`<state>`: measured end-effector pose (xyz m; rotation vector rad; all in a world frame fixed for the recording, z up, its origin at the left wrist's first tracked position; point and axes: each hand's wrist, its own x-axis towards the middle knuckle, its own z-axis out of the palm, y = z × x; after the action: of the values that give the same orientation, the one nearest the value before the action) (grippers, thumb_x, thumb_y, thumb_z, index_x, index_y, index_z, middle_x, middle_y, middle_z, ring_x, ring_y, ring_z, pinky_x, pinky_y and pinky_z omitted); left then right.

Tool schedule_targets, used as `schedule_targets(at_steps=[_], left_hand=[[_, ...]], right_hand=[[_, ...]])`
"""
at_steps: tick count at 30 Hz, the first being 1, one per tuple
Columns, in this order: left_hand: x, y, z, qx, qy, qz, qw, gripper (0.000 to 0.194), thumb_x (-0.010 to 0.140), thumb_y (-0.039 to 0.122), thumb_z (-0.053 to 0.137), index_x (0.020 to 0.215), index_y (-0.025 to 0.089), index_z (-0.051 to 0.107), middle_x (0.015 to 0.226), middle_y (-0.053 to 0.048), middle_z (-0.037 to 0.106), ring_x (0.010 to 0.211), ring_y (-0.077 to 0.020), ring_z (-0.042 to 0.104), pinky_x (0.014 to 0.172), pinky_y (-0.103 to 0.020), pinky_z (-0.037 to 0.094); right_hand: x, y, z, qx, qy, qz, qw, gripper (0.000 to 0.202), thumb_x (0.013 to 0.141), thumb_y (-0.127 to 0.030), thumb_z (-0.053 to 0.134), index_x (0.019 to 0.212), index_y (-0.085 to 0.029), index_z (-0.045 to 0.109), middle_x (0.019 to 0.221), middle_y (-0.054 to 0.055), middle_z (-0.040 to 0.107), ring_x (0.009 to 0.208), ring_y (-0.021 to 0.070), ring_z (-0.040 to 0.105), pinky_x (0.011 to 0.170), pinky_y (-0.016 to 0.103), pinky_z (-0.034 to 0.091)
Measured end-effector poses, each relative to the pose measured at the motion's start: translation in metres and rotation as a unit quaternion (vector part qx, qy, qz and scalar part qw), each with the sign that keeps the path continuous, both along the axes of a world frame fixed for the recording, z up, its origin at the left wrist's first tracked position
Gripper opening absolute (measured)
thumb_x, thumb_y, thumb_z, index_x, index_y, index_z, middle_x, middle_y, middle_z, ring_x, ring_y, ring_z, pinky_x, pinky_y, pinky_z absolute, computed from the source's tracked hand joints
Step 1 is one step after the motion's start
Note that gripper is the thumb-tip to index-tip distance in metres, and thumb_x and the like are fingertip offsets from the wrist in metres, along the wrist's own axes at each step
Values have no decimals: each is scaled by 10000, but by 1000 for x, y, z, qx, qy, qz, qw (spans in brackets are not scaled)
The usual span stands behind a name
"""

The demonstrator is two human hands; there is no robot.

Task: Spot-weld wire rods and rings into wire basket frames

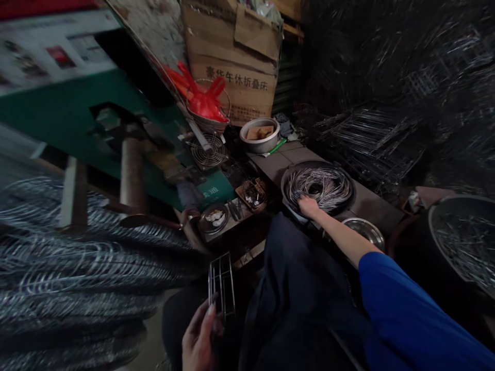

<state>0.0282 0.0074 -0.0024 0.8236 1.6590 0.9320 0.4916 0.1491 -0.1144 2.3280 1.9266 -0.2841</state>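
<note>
My left hand [199,335] pinches a small rectangular wire frame [222,286] near its lower end, holding it upright above my dark-clothed lap. Out to the right, my right hand [308,206] reaches to the near left side of a round dark basin [284,188]. Its fingers are bent down into a coil of loose, thin metal wire pieces [328,185] that fills the basin. The fingertips are partly lost among the wires, so what they grip is unclear.
At left stands a green machine [54,123], with stacked wire frames [77,273] below. A white bowl [260,139], a metal bowl [365,232], and a small dish [214,219] sit nearby. On the right is a large tub [436,226] of metal pieces; a cardboard box [232,56] stands behind.
</note>
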Motion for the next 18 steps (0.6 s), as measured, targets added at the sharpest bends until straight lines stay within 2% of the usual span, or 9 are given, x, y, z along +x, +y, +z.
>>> schedule_targets(at_steps=[3, 6, 11, 15, 18], left_hand=[[-13, -4, -1, -35, -24, 33, 999, 683, 495, 603, 868, 1016, 174, 761, 759, -22, 684, 634, -152, 587, 522, -212, 468], [-22, -4, -3, -36, -56, 66, 996, 632, 501, 584, 866, 973, 175, 768, 695, -1, 658, 570, -133, 553, 471, -206, 429], [-17, 7, 1, -30, -102, 106, 989, 592, 442, 573, 886, 870, 182, 768, 622, 25, 612, 505, -96, 479, 440, -194, 398], [-13, 8, -3, -34, -114, 79, 990, 577, 492, 551, 884, 924, 185, 768, 561, 48, 552, 475, -79, 437, 435, -184, 369], [-15, 3, -10, -26, -112, 72, 991, 597, 522, 542, 881, 981, 180, 762, 595, 43, 582, 494, -81, 459, 449, -180, 381]], right_hand=[[1, -4, -1, -12, -1, -19, 1000, 302, 923, -206, 500, 1152, -108, 671, 1238, 216, 609, 1115, 280, 616, 901, 343, 506], [13, -21, 4, -5, -8, -27, 1000, 314, 940, -268, 496, 1180, -122, 637, 1251, 195, 614, 1092, 290, 632, 905, 368, 499], [28, -48, 17, 14, -22, -26, 999, 289, 973, -302, 472, 1198, -158, 581, 1275, 172, 612, 1186, 286, 581, 992, 377, 436], [24, -56, 20, 25, -27, -39, 999, 290, 987, -288, 441, 1212, -146, 557, 1232, 176, 637, 1120, 276, 617, 919, 349, 460], [17, -59, 20, 35, -27, -52, 998, 327, 1010, -294, 383, 1260, -151, 536, 1121, 160, 681, 998, 272, 663, 820, 332, 475]])
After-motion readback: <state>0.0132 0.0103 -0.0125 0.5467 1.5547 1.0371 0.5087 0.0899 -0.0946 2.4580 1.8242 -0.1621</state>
